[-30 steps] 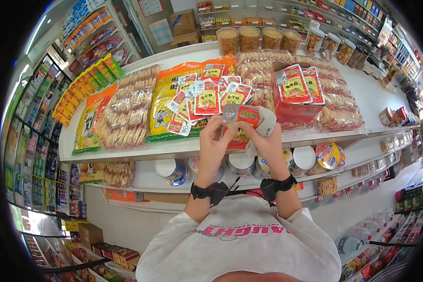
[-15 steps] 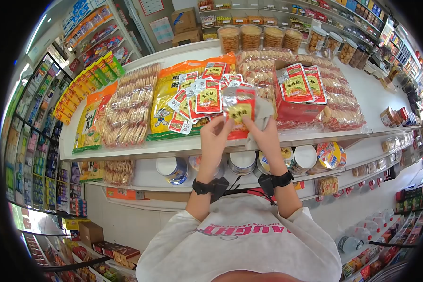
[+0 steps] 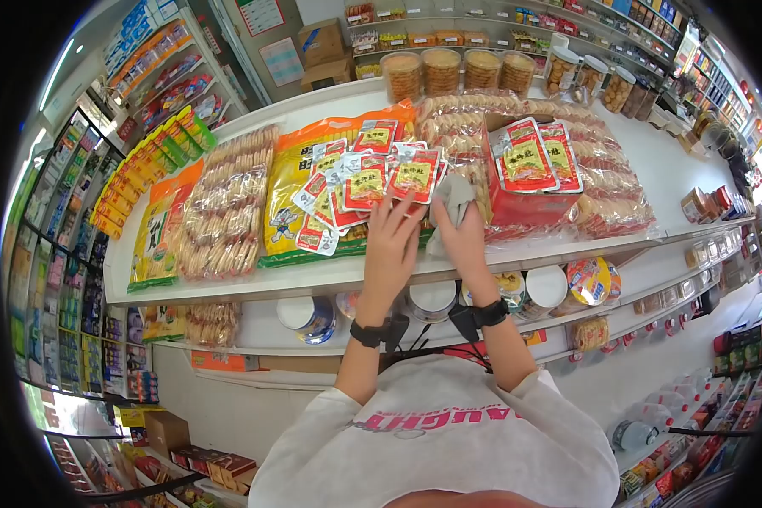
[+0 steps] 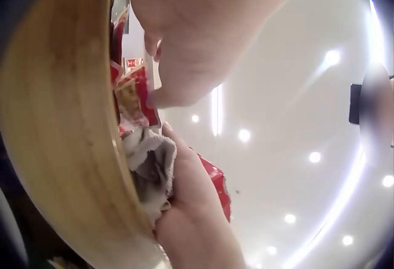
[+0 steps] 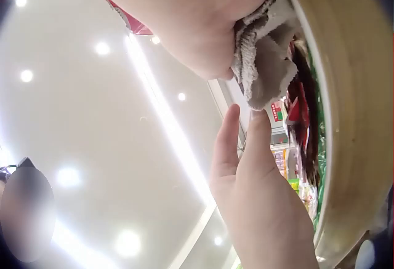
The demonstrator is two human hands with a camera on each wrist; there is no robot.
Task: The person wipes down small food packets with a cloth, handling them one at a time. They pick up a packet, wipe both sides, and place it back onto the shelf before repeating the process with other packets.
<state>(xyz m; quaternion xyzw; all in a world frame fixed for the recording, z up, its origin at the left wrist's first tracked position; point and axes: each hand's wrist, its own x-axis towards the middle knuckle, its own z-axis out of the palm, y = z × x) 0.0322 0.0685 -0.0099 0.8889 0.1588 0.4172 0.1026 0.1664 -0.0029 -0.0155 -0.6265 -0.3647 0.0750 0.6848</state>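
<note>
Red and white sachets (image 3: 364, 180) lie in a loose pile on a yellow snack bag (image 3: 289, 190). The left hand (image 3: 391, 250), fingers spread and fairly straight, touches the near edge of the pile beside a sachet (image 3: 414, 174). The right hand (image 3: 466, 245) grips a grey cloth (image 3: 454, 203) just right of the pile; the cloth (image 4: 151, 167) also shows in the left wrist view and the cloth (image 5: 265, 60) in the right wrist view. Right of the hands, a red box (image 3: 529, 208) holds upright sachets (image 3: 525, 156).
Packs of round crackers (image 3: 229, 199) lie left of the yellow bag, and more crackers (image 3: 610, 169) lie around the red box. Clear tubs (image 3: 441, 71) stand along the back. The white shelf edge (image 3: 313, 275) runs in front, with tubs (image 3: 306, 317) on a lower shelf.
The sachet held between both hands has left their grip; one now lies at the pile's right side. The left hand has spread and moved forward. The right hand still grips the cloth.
</note>
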